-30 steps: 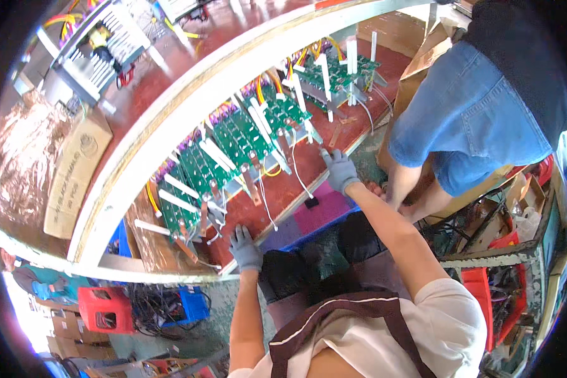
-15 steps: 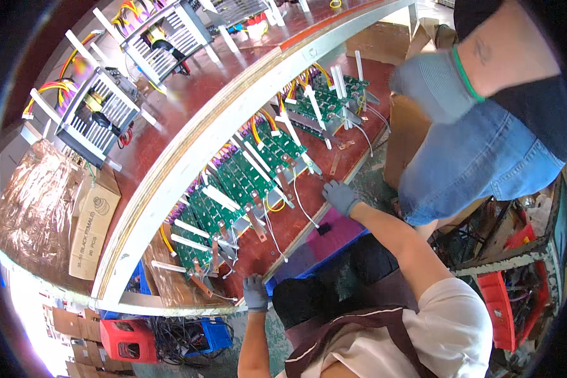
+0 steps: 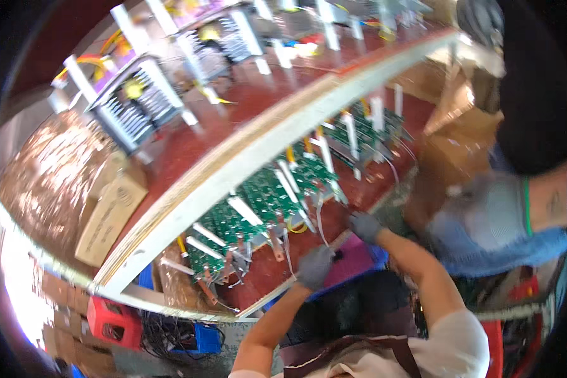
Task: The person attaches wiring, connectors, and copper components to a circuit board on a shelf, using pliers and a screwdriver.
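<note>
My left hand [image 3: 315, 268], in a grey glove, is over the front edge of the lower shelf, beside a white cable with a black end [image 3: 338, 255]. Motion smears its fingers, and I cannot tell whether they touch the cable. My right hand [image 3: 364, 227], also gloved, rests at the shelf edge further right, its fingers apart and nothing visible in them. Behind my hands lies a row of green circuit boards [image 3: 264, 195] with upright white strips, copper-coloured tabs [image 3: 275, 244] and thin wires. A yellow wire loop [image 3: 298, 227] sits by the boards' front edge.
Metal-cased units [image 3: 138, 104] with coloured wires stand on the upper red shelf, whose pale curved edge [image 3: 233, 183] overhangs the boards. A co-worker's gloved hand [image 3: 479, 214] is at right. A cardboard box [image 3: 112, 217], red stool [image 3: 114, 322] and blue crate [image 3: 208, 338] are at left.
My left hand has moved right along the shelf edge, toward the black-ended cable. My right hand stays near the edge. The view has shifted, and the co-worker's hand is lower.
</note>
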A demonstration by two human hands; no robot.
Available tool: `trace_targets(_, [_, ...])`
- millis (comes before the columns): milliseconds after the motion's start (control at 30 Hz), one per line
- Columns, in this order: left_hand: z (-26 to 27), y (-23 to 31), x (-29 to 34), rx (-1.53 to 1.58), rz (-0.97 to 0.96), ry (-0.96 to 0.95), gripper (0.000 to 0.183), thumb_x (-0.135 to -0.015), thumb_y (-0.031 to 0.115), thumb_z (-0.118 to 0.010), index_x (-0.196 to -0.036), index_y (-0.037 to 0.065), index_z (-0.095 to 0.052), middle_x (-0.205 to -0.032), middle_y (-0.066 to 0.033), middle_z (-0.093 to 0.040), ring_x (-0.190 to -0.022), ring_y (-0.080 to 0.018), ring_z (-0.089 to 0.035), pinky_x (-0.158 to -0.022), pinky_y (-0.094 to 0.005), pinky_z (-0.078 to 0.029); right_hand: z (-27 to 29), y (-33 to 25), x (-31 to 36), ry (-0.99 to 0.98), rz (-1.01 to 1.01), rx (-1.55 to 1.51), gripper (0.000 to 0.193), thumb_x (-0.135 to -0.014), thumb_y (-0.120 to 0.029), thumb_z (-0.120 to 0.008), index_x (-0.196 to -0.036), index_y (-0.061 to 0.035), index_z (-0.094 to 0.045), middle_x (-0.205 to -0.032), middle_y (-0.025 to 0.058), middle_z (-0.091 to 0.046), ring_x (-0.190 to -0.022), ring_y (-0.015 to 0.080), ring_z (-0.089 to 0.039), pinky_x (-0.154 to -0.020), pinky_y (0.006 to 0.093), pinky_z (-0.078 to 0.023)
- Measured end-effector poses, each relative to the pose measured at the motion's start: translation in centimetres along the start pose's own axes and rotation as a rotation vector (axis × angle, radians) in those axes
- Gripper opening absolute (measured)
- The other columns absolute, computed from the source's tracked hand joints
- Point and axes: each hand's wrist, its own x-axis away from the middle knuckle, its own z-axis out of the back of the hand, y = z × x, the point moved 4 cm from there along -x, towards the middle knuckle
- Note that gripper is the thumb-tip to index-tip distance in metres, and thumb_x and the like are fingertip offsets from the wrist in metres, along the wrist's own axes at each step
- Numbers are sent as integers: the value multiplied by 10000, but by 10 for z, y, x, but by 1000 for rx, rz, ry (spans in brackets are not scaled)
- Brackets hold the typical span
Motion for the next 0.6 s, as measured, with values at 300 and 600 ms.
trace_targets(300, [-80,-13,-101,-262,-73,292,195,-801,215,-553,-936,73,-564,-907,-124,-551,-861,-284,-572,-715,-376,-498,-29,-17,16,361,-312,-325,290,-633,-84,-653,-919,-52,-613,-937,134,-546,-902,349,-508,-761,427,-445])
trace_targets(600, [-84,-15,-74,30,-51,355,372,-812,138,-501,-1164,18,-485,-1196,-214,-489,-1003,-364,-545,-815,-425,-487,-10,-8,16,254,-307,-301,383,-719,-131,-596,-1100,-100,-585,-1115,157,-498,-1015,384,-467,-825,465,-430])
